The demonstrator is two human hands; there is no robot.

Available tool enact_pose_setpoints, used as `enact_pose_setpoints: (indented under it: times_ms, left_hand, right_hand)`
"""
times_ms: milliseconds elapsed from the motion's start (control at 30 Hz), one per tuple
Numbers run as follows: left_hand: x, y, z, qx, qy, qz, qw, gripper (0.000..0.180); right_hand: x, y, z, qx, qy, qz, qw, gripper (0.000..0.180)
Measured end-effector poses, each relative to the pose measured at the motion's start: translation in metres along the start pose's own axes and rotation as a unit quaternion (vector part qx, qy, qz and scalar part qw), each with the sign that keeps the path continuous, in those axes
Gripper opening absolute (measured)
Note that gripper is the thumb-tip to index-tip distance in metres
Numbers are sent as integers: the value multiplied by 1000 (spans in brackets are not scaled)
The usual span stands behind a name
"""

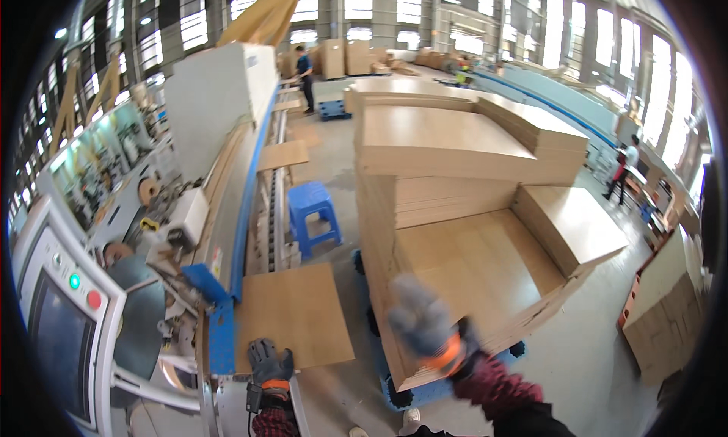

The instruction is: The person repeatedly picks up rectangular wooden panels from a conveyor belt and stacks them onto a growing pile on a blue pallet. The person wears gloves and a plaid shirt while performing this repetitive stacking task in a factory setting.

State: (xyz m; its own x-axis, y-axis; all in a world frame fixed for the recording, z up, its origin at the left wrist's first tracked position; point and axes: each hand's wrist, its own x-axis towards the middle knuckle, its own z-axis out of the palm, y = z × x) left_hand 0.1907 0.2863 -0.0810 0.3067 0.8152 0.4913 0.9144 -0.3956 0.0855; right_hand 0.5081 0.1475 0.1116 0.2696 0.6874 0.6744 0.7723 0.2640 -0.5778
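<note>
Factory floor [565, 361] — left hand [270, 363] spread on board [299, 308], right hand [419, 316] blurred, grip unclear — machine sticker [217, 256] illegible.

Left hand [271, 361] palm-down, right hand [422, 317] blurred

The board [296, 308] is a thin, light-brown, four-sided panel with a smooth, plain face. It lies flat to the left of the stack [459, 200], apart from it. The stack is made of similar brown boards laid flat: its near part is low, a narrower pile rises along its right, and its far part stands higher.
</note>
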Motion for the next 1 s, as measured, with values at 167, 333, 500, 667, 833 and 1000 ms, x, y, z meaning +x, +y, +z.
enact_pose_setpoints:
  times_ms: [167,333,500,667,833,1000]
  left_hand:
    - [47,-3,33,-14,-22,-26,999,63]
    - [97,-8,65,-20,-45,-69,996,65]
    - [136,6,70,-53,-47,-106,992,63]
    - [150,70,45,10,33,99,994,40]
    - [186,147,-14,-538,78,44,838,45]
    - [250,195,-109,-924,-121,-159,327,49]
  right_hand:
    - [178,125,-198,-374,290,-39,880,44]
    - [250,216,-270,-503,63,205,837,48]
    - [241,212,-260,-570,131,98,805,52]
    - [226,157,-236,-460,51,189,866,54]
    - [197,95,-196,-117,-63,-68,989,34]
    - [173,46,-120,583,-14,294,758,32]
